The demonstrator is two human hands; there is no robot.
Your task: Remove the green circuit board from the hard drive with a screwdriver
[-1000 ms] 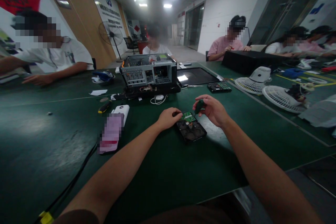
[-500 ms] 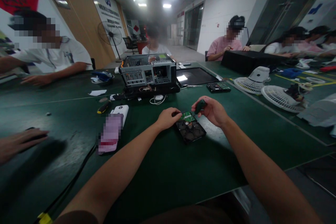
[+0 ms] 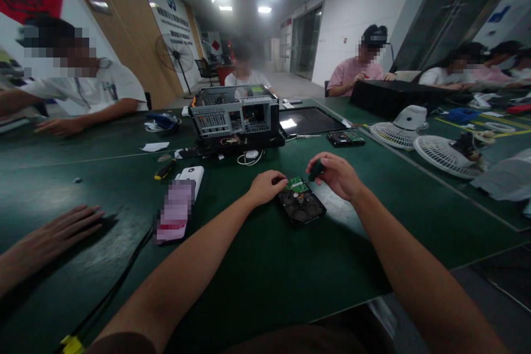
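Observation:
A hard drive [image 3: 304, 206] lies on the green tabletop in front of me, its green circuit board facing up. My left hand [image 3: 267, 186] is closed at the drive's upper left corner, thumb and fingers gripping the edge. In my right hand [image 3: 337, 175] is a screwdriver [image 3: 316, 169] with a dark handle, held upright between thumb and fingers. Its thin tip points down at the drive's upper right edge; whether it sits in a screw is too small to tell.
Beyond the drive stands an opened computer case [image 3: 234, 113]. A phone [image 3: 182, 204] and a yellow-black screwdriver [image 3: 165, 169] lie left. Another person's hand [image 3: 53, 235] rests at far left. Right are a second hard drive [image 3: 345, 138] and white fan parts [image 3: 399, 128]. Several people sit around.
The other person's hand at the left has spread flat and reached further onto the table; the dark object under it no longer shows. My hands and the hard drive have barely moved.

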